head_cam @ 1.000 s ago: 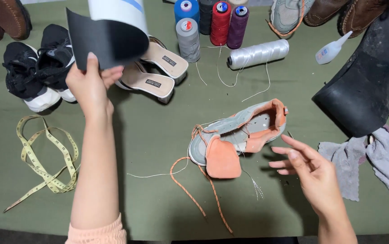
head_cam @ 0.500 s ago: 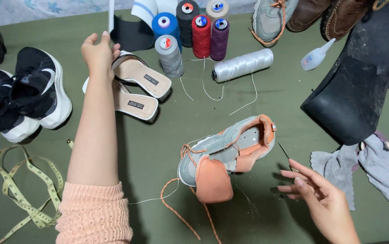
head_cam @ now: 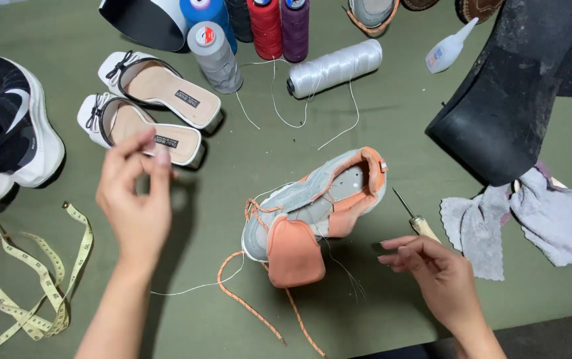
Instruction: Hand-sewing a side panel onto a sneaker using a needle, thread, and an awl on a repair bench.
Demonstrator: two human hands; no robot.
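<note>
Head view: grey and orange sneaker (head_cam: 316, 209) lies on its side mid-table between the hands. Left hand (head_cam: 133, 199) hovers, fingertips pinched, contents blurred. Right hand (head_cam: 432, 276) grips an awl (head_cam: 413, 216) by the handle. Risk: loose thread (head_cam: 196, 287) and laces (head_cam: 259, 316) could snag; the point could prick.

Bare cloth between left hand (head_cam: 133, 206) and sneaker (head_cam: 319, 206); sandals (head_cam: 153, 110), spools (head_cam: 266, 26) crowd far side
</note>
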